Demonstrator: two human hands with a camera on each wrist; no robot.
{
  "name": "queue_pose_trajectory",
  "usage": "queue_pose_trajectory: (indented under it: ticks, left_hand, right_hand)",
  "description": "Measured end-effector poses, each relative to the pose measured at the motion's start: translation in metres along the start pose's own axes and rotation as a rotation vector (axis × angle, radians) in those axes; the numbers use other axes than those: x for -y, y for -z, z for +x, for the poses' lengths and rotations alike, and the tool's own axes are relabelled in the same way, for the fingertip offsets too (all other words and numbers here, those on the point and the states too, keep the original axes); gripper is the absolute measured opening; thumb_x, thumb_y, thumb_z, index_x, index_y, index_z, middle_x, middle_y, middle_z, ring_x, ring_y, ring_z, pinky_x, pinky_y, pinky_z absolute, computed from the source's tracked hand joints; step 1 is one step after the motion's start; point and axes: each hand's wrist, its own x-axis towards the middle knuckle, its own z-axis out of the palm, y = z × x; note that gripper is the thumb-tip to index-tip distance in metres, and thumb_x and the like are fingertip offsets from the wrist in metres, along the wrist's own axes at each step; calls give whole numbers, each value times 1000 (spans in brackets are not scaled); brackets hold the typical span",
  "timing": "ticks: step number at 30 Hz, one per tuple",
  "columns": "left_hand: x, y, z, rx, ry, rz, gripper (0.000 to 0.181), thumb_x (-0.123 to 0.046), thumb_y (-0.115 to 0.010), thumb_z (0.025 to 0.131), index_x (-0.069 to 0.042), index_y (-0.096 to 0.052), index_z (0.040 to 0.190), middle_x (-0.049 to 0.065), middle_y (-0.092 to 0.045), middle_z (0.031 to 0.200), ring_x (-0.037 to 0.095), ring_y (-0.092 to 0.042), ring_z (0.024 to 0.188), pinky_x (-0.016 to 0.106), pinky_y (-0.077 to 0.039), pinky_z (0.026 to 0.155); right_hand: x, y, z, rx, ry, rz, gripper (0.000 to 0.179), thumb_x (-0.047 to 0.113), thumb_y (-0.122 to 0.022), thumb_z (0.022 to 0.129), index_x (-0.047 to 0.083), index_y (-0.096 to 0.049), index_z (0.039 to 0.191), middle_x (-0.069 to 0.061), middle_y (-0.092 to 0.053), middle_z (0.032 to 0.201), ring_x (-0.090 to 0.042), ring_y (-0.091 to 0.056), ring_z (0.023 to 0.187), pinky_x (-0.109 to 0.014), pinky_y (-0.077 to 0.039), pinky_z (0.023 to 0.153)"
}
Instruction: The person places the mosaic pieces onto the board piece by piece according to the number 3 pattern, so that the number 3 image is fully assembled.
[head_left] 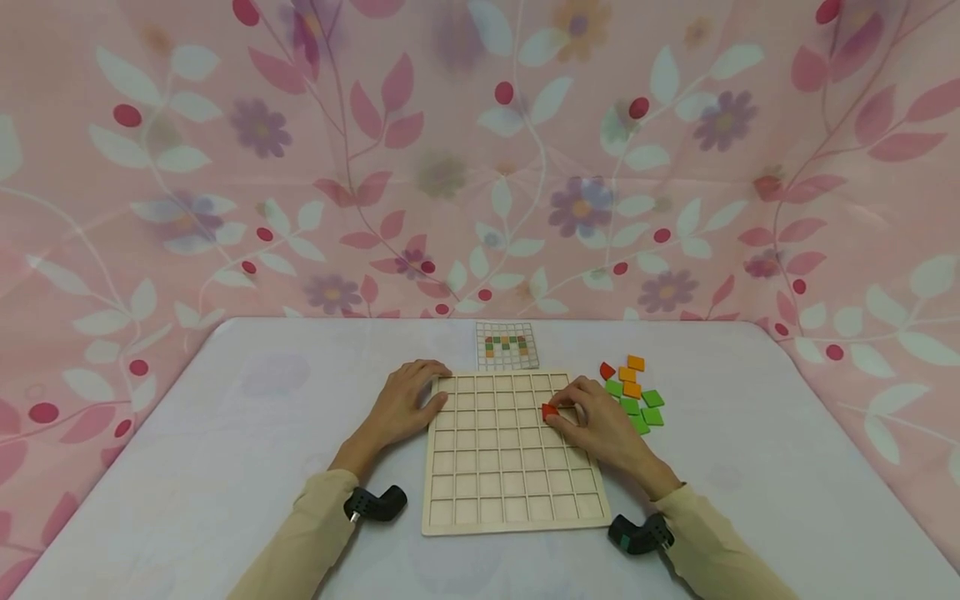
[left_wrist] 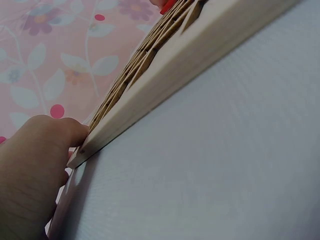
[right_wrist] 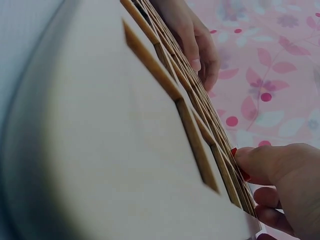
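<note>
Presumably steadying grid board (head_left: 491,485): left hand (head_left: 405,404), loosely spread, at far-left corner. Right hand (head_left: 606,423): pinching red piece (head_left: 548,413), likely for precision.

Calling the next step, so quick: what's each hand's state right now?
Left hand: open, touching the left edge of the board.
Right hand: closed, pinching a red piece over the board's right side.

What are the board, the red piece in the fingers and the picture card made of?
The board looks like plain wood: pale, matte, with browner edges on its dividers. The red piece, partly hidden, could be painted wood or plastic: evenly coloured, finish unclear. The picture card is probably matte paper: flat, pale, with a printed-looking grid.
</note>
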Motion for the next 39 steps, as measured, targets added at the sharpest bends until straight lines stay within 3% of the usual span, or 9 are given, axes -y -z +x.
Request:
queue_pose_trajectory:
  ticks: [39]
  left_hand:
    - [-1,0,0,4,3,1,30,-28,-61,90,-15,-61,117,4,-58,124,29,-50,119,54,-36,97]
  right_hand:
    - [4,0,-1,22,-17,-25,18,32,-76,80,22,-71,93,6,-58,96,-11,-48,88,-28,-43,74]
